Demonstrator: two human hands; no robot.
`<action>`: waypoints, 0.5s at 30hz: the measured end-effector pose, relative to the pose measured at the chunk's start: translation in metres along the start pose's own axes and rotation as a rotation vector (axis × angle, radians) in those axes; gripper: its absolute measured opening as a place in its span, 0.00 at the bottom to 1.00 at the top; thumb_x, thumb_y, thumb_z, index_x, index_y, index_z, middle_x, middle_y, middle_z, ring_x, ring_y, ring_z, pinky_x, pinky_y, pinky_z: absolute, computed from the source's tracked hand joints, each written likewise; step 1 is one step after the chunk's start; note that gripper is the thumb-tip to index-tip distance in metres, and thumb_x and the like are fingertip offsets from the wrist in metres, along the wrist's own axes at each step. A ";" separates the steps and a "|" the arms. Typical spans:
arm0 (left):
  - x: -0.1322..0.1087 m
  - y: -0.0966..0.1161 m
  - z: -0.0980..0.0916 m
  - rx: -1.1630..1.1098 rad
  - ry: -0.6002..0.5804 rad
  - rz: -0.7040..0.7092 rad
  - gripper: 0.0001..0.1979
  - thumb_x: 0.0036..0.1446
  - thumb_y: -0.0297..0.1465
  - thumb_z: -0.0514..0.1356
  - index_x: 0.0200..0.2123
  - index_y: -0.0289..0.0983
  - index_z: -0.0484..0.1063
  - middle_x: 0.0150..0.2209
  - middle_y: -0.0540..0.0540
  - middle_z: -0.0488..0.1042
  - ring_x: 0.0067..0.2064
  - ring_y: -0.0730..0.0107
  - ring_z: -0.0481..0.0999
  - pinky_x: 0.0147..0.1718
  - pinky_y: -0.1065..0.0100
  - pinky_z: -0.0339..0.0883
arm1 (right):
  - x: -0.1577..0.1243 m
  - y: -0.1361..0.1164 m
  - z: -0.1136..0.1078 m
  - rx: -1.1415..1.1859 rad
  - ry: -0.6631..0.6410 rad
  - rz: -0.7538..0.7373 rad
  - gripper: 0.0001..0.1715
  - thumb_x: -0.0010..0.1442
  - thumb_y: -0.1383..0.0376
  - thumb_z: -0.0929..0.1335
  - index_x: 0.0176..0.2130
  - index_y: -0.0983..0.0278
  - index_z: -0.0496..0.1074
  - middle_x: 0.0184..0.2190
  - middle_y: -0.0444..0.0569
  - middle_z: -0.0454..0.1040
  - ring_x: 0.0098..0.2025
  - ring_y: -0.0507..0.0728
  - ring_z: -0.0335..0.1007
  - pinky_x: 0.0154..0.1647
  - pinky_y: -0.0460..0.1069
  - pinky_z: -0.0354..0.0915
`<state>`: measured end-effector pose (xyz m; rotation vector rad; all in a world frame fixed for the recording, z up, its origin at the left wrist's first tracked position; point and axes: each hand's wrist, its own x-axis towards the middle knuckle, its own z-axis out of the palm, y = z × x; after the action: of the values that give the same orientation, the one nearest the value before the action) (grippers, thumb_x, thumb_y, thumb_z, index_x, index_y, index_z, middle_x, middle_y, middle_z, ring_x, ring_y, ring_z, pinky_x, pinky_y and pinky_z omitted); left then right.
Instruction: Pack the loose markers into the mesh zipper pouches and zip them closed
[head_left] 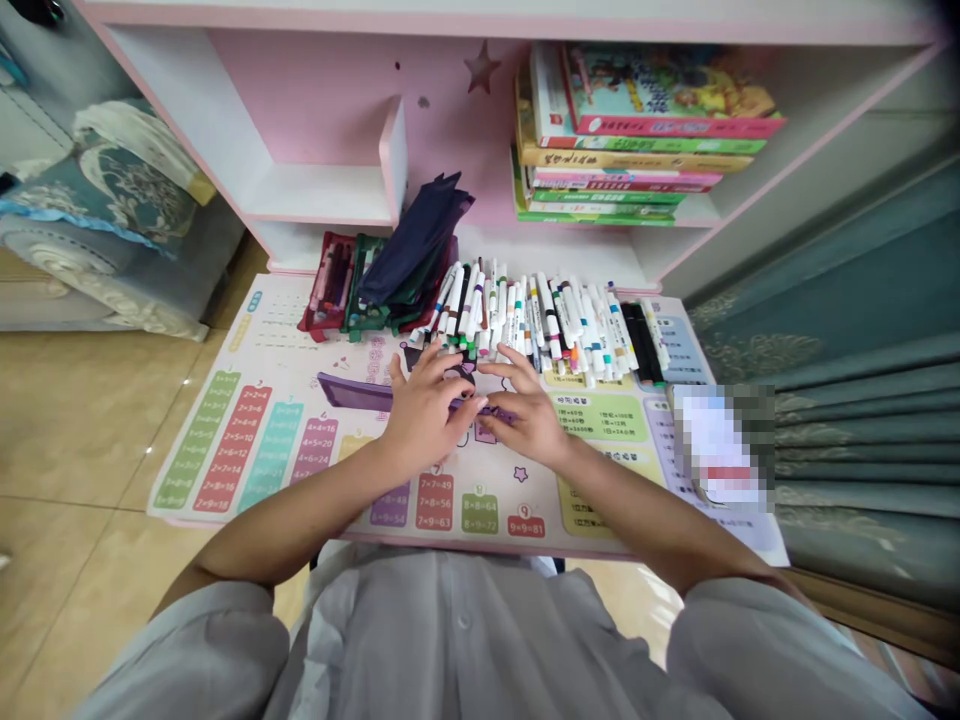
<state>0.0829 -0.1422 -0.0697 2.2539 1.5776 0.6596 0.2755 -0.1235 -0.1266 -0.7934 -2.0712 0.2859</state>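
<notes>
A flat purple pencil pouch (pixel 352 393) lies across the desk in front of me, its left end sticking out past my left hand. My left hand (pixel 429 412) is over the pouch's middle, thumb and fingertips pinched at its upper edge. On its right end, my right hand (pixel 527 408) grips the edge between thumb and fingers. The two hands nearly meet there, and the fingers cover what exactly they pinch. Just beyond them is a wide heap of white markers (pixel 510 312) with coloured ends.
Left of the markers stand a red pouch (pixel 328 290) and a green pouch (pixel 365 318) holding pens, with dark blue pouches (pixel 416 240) stacked beside them. Black markers (pixel 640 340) lie at the heap's right. A phone (pixel 720 445) is at the right edge; books (pixel 622 158) fill the shelf.
</notes>
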 end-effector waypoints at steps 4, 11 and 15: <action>0.000 0.001 0.003 -0.032 0.021 -0.001 0.06 0.60 0.36 0.64 0.32 0.42 0.78 0.58 0.44 0.77 0.69 0.43 0.63 0.66 0.27 0.41 | 0.000 -0.002 0.003 0.001 0.034 -0.025 0.08 0.62 0.64 0.71 0.30 0.60 0.77 0.54 0.53 0.75 0.70 0.67 0.57 0.67 0.67 0.65; -0.003 0.005 -0.003 -0.107 0.006 -0.030 0.05 0.55 0.30 0.64 0.27 0.42 0.75 0.57 0.46 0.77 0.69 0.44 0.63 0.67 0.28 0.40 | -0.001 0.001 0.001 0.002 -0.032 0.017 0.07 0.62 0.61 0.71 0.32 0.57 0.79 0.56 0.50 0.74 0.72 0.69 0.55 0.68 0.70 0.62; -0.006 0.001 -0.006 -0.100 0.003 -0.028 0.05 0.55 0.28 0.63 0.27 0.43 0.76 0.57 0.47 0.77 0.69 0.44 0.63 0.68 0.29 0.40 | -0.002 0.001 0.001 -0.001 -0.047 0.045 0.06 0.62 0.60 0.72 0.33 0.57 0.79 0.57 0.48 0.74 0.72 0.69 0.53 0.68 0.70 0.62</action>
<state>0.0793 -0.1480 -0.0652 2.1562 1.5392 0.7185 0.2762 -0.1237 -0.1289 -0.8423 -2.0991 0.3310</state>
